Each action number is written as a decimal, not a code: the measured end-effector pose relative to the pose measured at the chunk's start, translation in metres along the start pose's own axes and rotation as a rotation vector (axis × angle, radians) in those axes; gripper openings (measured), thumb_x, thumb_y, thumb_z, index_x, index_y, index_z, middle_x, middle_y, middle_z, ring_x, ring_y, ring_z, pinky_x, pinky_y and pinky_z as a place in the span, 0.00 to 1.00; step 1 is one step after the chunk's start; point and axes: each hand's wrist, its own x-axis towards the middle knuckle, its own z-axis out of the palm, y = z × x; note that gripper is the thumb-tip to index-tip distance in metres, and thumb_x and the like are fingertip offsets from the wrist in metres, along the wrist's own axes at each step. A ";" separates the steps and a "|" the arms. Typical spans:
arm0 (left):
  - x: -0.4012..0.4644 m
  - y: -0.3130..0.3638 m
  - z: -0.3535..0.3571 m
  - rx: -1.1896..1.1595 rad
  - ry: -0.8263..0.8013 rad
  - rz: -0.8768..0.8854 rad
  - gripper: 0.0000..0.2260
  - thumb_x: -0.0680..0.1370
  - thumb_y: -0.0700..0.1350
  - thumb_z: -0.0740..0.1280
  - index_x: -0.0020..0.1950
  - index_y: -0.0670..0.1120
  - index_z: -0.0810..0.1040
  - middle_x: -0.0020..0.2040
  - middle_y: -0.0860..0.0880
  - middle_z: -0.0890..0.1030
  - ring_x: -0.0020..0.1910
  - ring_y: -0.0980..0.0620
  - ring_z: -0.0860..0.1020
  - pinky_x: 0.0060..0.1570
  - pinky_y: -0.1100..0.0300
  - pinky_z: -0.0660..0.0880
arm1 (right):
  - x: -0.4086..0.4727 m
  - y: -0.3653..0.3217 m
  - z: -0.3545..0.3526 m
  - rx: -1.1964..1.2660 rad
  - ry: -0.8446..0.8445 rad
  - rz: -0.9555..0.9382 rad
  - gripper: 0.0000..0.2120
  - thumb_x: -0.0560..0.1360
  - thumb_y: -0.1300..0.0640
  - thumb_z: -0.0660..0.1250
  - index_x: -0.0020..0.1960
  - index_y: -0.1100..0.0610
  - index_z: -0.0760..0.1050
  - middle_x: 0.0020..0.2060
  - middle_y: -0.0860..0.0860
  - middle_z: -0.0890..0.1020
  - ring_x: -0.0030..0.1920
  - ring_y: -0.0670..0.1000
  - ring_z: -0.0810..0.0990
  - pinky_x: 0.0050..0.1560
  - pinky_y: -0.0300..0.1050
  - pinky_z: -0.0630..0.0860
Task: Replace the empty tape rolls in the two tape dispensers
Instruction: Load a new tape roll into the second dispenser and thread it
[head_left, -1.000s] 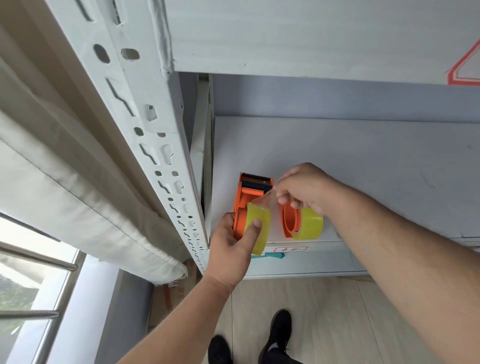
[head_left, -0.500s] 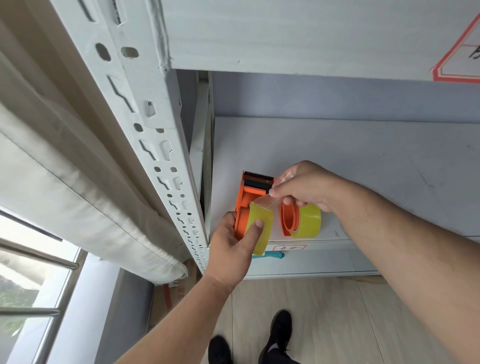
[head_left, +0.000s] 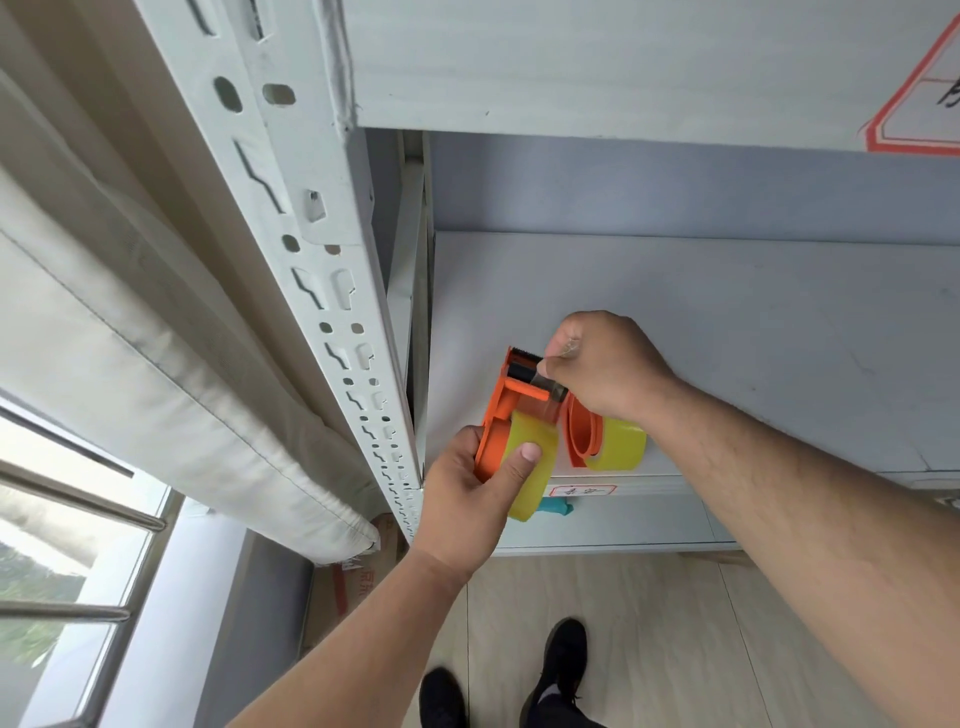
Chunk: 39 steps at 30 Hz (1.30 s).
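My left hand (head_left: 470, 499) grips an orange tape dispenser (head_left: 501, 402) at the shelf's front left corner, thumb pressed on the yellow tape roll (head_left: 532, 475) mounted in it. My right hand (head_left: 608, 364) pinches the clear tape end (head_left: 551, 387), stretched from the roll up to the dispenser's black roller and toothed blade. A second orange dispenser (head_left: 584, 434) with a yellow roll (head_left: 621, 447) lies on the shelf just right of the first, partly hidden under my right wrist.
The white shelf board (head_left: 727, 338) runs right and back to a grey wall. An upper shelf (head_left: 623, 67) overhangs it. A slotted metal upright (head_left: 332, 291) stands left, next to a folded curtain (head_left: 156, 353) and window. A teal object (head_left: 556, 506) shows below the shelf edge.
My right hand has pulled the tape end up and back toward the dispenser's blade. The left hand holds the dispenser and roll in the same place.
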 end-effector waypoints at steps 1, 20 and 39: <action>-0.001 -0.001 0.000 -0.004 -0.033 -0.021 0.16 0.71 0.50 0.79 0.53 0.46 0.79 0.42 0.51 0.88 0.41 0.54 0.85 0.42 0.58 0.85 | 0.002 -0.001 0.000 0.000 -0.001 -0.011 0.04 0.75 0.50 0.76 0.45 0.51 0.84 0.43 0.46 0.86 0.46 0.51 0.84 0.49 0.46 0.81; -0.008 -0.001 0.000 -0.032 -0.148 0.041 0.14 0.80 0.49 0.70 0.56 0.39 0.75 0.39 0.41 0.84 0.39 0.46 0.83 0.46 0.46 0.79 | 0.023 -0.001 -0.038 0.774 -0.514 0.315 0.04 0.77 0.62 0.76 0.50 0.60 0.82 0.37 0.54 0.87 0.33 0.45 0.84 0.30 0.35 0.78; -0.034 0.017 -0.005 -0.095 -0.153 0.009 0.24 0.70 0.55 0.77 0.55 0.39 0.77 0.39 0.40 0.85 0.37 0.48 0.83 0.41 0.52 0.80 | 0.091 0.019 -0.039 0.816 0.031 0.492 0.06 0.81 0.55 0.69 0.49 0.57 0.82 0.39 0.50 0.84 0.28 0.45 0.70 0.20 0.34 0.59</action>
